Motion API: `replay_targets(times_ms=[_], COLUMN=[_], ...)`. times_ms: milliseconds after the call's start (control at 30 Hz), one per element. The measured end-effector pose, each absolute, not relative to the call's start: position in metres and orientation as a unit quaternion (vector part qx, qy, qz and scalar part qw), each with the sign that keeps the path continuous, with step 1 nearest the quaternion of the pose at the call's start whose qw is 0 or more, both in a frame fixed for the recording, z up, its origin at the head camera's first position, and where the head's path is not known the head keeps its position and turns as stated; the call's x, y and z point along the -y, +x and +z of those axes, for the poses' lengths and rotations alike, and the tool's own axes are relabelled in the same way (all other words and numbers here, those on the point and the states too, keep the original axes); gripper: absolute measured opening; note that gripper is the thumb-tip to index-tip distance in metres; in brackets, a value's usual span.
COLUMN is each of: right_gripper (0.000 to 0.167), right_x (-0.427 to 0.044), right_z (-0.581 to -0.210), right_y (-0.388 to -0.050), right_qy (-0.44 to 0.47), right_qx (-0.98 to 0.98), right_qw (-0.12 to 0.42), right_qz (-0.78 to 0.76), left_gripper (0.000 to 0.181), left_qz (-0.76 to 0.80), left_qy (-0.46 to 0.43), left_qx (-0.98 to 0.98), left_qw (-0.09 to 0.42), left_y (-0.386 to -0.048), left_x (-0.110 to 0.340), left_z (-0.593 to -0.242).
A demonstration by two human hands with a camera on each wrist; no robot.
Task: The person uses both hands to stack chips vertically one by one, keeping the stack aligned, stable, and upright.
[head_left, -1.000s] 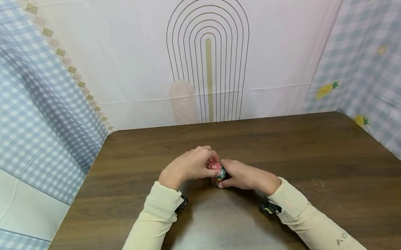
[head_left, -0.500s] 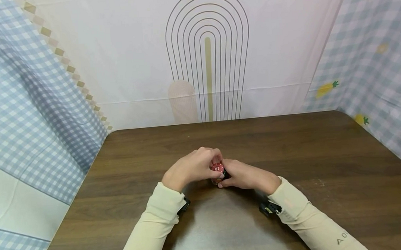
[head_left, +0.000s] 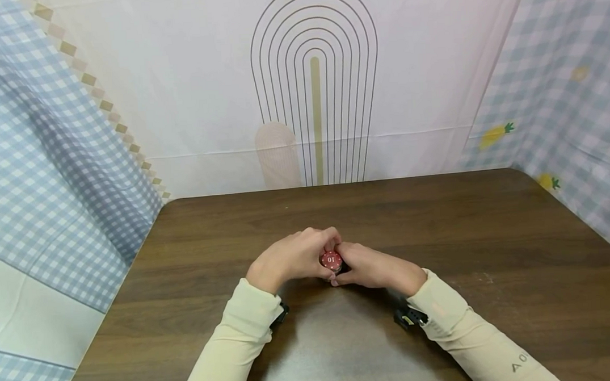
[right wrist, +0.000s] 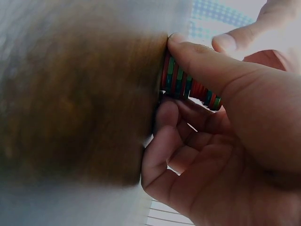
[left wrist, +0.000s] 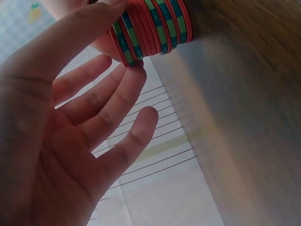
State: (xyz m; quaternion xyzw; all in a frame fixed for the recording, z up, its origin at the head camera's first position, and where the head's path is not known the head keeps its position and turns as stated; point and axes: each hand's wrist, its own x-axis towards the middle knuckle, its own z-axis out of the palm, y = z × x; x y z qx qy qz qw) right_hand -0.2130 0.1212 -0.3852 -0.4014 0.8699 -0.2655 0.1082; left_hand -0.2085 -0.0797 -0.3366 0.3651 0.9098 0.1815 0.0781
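Observation:
A stack of red and green poker chips [left wrist: 153,28] stands upright on the wooden table, its top red chip [head_left: 331,260] marked 10. My left hand [head_left: 290,256] holds the upper end of the stack between thumb and fingertips. Lower down, by the table, my right hand [head_left: 377,267] grips the same stack from the other side. The right wrist view shows the lower chips [right wrist: 176,80] between the thumb and curled fingers of that hand, with its other fingers resting on the tabletop. Part of the stack's side is hidden behind both thumbs.
The brown wooden table [head_left: 464,217] reaches back to a white cloth [head_left: 204,104] printed with arched lines. Blue checked cloth [head_left: 52,139] hangs at the left and right. A dark device is strapped to each wrist.
My left hand has shifted slightly right with the red top chip, which now sits squarely over the stack. The green chip edges seen earlier are covered. My right hand has stayed in place.

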Motion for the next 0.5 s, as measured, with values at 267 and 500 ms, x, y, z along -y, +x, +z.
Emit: replay_targets(times_ms=[267,500], right_gripper=[0.026,0.027], right_x=[-0.1207,-0.1209], right_z=[-0.3856,-0.3866], right_y=[-0.2127,-0.2119], right_qy=[-0.400,-0.396], right_qx=[-0.868,-0.871], right_qw=[0.116,0.116], right_qz=[-0.268,-0.268], left_gripper=[0.049,0.046], left_qz=[0.176,0.177], left_qy=[0.368,0.362], left_qx=[-0.909,-0.910], left_qw=[0.087,0.091], left_y=[-0.2082,-0.2063], left_x=[0.0801,0.0817], left_z=[-0.3371,-0.3372])
